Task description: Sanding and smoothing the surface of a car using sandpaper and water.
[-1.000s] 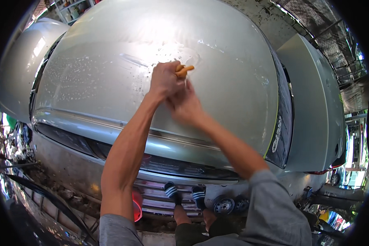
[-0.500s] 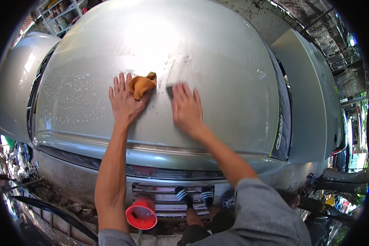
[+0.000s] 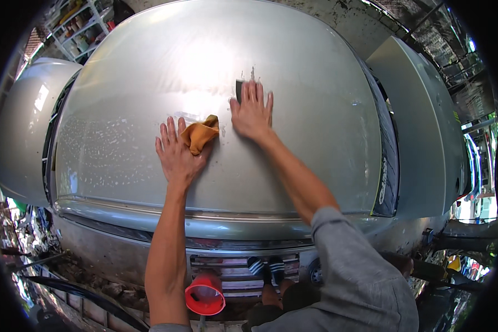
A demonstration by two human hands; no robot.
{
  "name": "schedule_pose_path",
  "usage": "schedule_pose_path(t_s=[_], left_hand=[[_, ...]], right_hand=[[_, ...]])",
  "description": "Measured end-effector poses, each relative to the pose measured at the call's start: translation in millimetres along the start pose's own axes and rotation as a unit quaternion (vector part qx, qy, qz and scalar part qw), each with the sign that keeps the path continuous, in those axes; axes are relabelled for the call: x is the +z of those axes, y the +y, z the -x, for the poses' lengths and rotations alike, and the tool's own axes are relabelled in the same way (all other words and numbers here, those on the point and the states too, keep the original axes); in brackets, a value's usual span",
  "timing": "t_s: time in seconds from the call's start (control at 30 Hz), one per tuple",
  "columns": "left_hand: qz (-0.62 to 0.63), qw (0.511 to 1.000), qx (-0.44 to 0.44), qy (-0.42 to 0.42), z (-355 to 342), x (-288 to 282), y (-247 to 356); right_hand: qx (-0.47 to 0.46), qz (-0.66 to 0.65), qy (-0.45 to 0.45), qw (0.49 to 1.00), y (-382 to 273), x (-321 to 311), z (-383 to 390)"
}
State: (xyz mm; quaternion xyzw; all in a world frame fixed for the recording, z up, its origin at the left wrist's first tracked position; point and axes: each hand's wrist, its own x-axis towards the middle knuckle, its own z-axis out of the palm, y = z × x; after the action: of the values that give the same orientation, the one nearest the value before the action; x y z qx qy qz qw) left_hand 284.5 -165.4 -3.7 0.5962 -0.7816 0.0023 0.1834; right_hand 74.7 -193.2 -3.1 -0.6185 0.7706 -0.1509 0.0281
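Both hands rest on the silver car roof (image 3: 315, 138). My left hand (image 3: 178, 157) lies on the roof with several fingers spread, and an orange cloth (image 3: 200, 134) is bunched between its thumb and index side; the index finger is mostly hidden by the cloth. Farther forward and to the right, my right hand (image 3: 252, 113) presses a dark grey flat piece, like sandpaper (image 3: 239, 90), against the roof. Only the left edge of that piece shows beside the fingers. Wet streaks run just ahead of the right fingertips, and water drops spread over the roof's left part.
Below the roof edge hangs or stands a red bucket (image 3: 205, 296) beside a slatted plank platform (image 3: 235, 283), where my striped-sandalled feet stand. A shelf (image 3: 77, 33) with items stands at the far left. The car's sloping panel (image 3: 420, 127) extends at right.
My right hand has slid farther forward over the roof with the dark piece. My left hand and the cloth stay about in place on the roof; the whole view has shifted slightly.
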Motion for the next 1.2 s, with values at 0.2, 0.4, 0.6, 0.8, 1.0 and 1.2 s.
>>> schedule_pose_path(t_s=[0.2,0.4,0.6,0.8,1.0,1.2], left_hand=[[0.006,1.000,0.005,-0.006,-1.5,-2.3,0.8],[-0.009,1.000,-0.005,-0.014,-1.5,-5.1,-1.8],[-0.006,1.000,-0.005,-0.016,2.0,-4.7,-7.7],[0.013,1.000,0.000,-0.010,-1.5,-2.2,1.2],[0.005,1.000,0.001,-0.005,-1.9,-5.7,-2.2],[0.001,1.000,-0.003,-0.002,1.2,-8.5,-10.3]], right_hand=[[-0.009,-0.018,-0.020,1.000,9.7,-21.1,-11.9],[-0.025,0.027,-0.012,0.999,7.4,-11.5,56.3],[0.013,0.028,-0.025,0.999,7.0,-7.5,41.7],[0.022,-0.024,-0.010,0.999,39.0,-33.1,3.5],[-0.015,0.020,-0.028,0.999,34.8,-29.6,74.8],[0.007,0.018,0.015,1.000,36.5,-10.8,70.5]])
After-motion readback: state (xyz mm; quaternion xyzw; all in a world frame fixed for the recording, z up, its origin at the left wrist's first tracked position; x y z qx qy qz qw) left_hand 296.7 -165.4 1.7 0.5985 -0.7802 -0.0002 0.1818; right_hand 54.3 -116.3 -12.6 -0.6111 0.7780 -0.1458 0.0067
